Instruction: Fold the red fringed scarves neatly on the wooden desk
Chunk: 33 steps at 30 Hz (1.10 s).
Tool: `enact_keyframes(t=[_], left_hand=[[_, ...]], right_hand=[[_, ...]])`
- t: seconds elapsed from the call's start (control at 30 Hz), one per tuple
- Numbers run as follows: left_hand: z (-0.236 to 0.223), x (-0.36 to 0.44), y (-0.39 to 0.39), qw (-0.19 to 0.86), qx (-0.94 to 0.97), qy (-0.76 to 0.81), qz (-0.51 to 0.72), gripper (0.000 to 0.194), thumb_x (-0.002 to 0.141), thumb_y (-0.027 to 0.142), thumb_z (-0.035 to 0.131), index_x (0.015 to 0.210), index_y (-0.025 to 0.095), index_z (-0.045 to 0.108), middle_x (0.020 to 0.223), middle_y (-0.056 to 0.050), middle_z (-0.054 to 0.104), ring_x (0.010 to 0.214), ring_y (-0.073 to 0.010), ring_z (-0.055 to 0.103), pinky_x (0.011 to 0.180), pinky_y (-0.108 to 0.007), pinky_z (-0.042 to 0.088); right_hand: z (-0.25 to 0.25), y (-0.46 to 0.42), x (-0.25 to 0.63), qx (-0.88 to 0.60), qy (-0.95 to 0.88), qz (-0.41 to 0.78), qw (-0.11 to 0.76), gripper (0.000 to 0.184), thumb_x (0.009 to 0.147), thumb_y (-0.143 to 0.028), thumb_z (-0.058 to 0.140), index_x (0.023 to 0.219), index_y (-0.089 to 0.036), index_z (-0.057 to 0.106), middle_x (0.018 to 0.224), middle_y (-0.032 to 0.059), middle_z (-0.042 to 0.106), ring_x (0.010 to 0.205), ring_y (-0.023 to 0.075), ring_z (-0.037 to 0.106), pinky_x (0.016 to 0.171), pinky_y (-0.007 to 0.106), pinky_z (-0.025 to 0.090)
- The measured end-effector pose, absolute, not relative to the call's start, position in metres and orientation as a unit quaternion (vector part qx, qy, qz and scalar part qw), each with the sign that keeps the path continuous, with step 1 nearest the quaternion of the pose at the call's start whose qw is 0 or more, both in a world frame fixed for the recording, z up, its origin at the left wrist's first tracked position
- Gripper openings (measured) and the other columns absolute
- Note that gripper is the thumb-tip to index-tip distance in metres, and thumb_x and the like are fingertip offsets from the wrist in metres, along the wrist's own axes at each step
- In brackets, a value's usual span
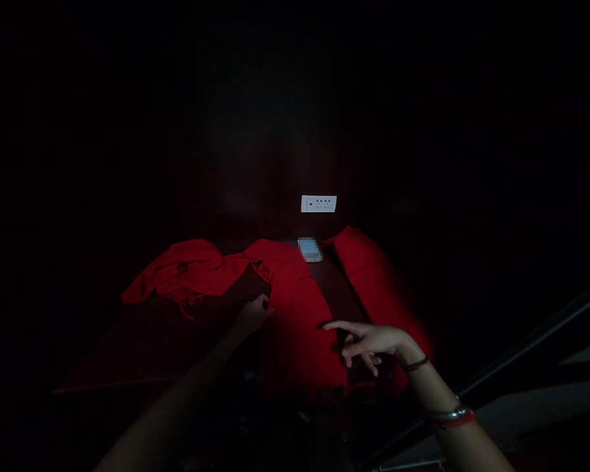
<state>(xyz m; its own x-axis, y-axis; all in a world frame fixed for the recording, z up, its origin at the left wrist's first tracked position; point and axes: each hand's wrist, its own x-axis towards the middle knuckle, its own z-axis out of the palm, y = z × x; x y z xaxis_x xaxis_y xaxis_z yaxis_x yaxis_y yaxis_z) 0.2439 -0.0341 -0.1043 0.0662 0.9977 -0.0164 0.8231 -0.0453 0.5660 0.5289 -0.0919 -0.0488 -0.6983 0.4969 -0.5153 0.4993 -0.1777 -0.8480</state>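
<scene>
A long red cloth runs over the table toward me, its near part spread flat and hanging at the front edge. Its left part lies in a crumpled heap with loose threads or strings. My left hand is at the left edge of the flat part, fingers closed on the fabric, though dim light blurs the grip. Over the cloth's right edge, my right hand is open, fingers apart, with the index fingertip at the fabric. A second red cloth, folded long, lies beyond the right hand.
A dark table bears the cloths. A pale, pixelated flat object lies at the back between them. On the dark wall behind is a white socket plate. A slanted rail stands at right. Surroundings are very dark.
</scene>
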Motion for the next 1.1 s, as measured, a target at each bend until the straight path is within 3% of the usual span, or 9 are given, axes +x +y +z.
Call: enact_keyframes(t=[0.1, 0.23, 0.4, 0.67, 0.9, 1.1], left_hand=[[-0.110, 0.243, -0.023, 0.255, 0.648, 0.677, 0.237, 0.015, 0.068, 0.030, 0.053, 0.078, 0.019, 0.053, 0.058, 0.004, 0.054, 0.056, -0.0111, 0.054, 0.051, -0.018, 0.035], [-0.114, 0.247, -0.006, 0.322, 0.583, 0.688, 0.290, 0.011, 0.069, 0.029, 0.052, 0.069, 0.018, 0.051, 0.056, 0.004, 0.054, 0.044, -0.0087, 0.051, 0.046, -0.018, 0.037], [-0.113, 0.258, 0.011, 0.314, 0.554, 0.700, 0.323, 0.012, 0.068, 0.028, 0.054, 0.070, 0.017, 0.049, 0.063, 0.002, 0.058, 0.047, -0.0078, 0.052, 0.048, -0.017, 0.038], [-0.118, 0.253, 0.029, 0.305, 0.491, 0.736, 0.352, 0.012, 0.065, 0.020, 0.055, 0.075, 0.018, 0.049, 0.070, 0.000, 0.060, 0.057, -0.0100, 0.056, 0.055, -0.019, 0.041], [-0.117, 0.246, 0.033, 0.339, 0.497, 0.729, 0.328, 0.011, 0.060, 0.015, 0.054, 0.069, 0.020, 0.048, 0.054, 0.004, 0.055, 0.051, -0.0125, 0.054, 0.051, -0.022, 0.040], [-0.112, 0.247, 0.054, 0.321, 0.488, 0.721, 0.374, 0.005, 0.072, 0.024, 0.047, 0.074, 0.019, 0.049, 0.071, -0.003, 0.058, 0.071, -0.0162, 0.056, 0.059, -0.024, 0.041]], right_hand=[[-0.054, -0.077, 0.530, 0.456, 0.666, -0.590, 0.000, 0.058, 0.076, -0.033, 0.049, 0.126, -0.022, 0.023, 0.072, 0.0013, 0.060, 0.035, 0.0038, 0.049, 0.030, 0.012, 0.026], [-0.074, -0.040, 0.514, 0.569, 0.693, -0.423, -0.133, 0.042, 0.078, -0.030, 0.046, 0.117, -0.017, 0.038, 0.080, 0.0036, 0.060, 0.042, 0.0043, 0.052, 0.041, 0.015, 0.035], [-0.088, 0.008, 0.480, 0.653, 0.700, -0.228, -0.178, 0.025, 0.076, -0.031, 0.048, 0.090, -0.013, 0.059, 0.087, 0.0079, 0.062, 0.073, 0.0128, 0.057, 0.057, 0.017, 0.037], [-0.092, 0.046, 0.461, 0.692, 0.663, -0.202, -0.203, 0.025, 0.076, -0.021, 0.040, 0.082, -0.012, 0.062, 0.082, 0.0075, 0.063, 0.076, 0.0128, 0.056, 0.058, 0.017, 0.035], [-0.092, 0.049, 0.466, 0.690, 0.662, -0.218, -0.195, 0.020, 0.070, -0.018, 0.044, 0.073, -0.013, 0.063, 0.074, 0.0067, 0.063, 0.071, 0.0145, 0.057, 0.058, 0.018, 0.036], [-0.081, 0.059, 0.447, 0.675, 0.671, -0.171, -0.254, 0.031, 0.077, -0.024, 0.039, 0.103, -0.013, 0.051, 0.105, 0.0094, 0.055, 0.095, 0.0159, 0.050, 0.078, 0.021, 0.035]])
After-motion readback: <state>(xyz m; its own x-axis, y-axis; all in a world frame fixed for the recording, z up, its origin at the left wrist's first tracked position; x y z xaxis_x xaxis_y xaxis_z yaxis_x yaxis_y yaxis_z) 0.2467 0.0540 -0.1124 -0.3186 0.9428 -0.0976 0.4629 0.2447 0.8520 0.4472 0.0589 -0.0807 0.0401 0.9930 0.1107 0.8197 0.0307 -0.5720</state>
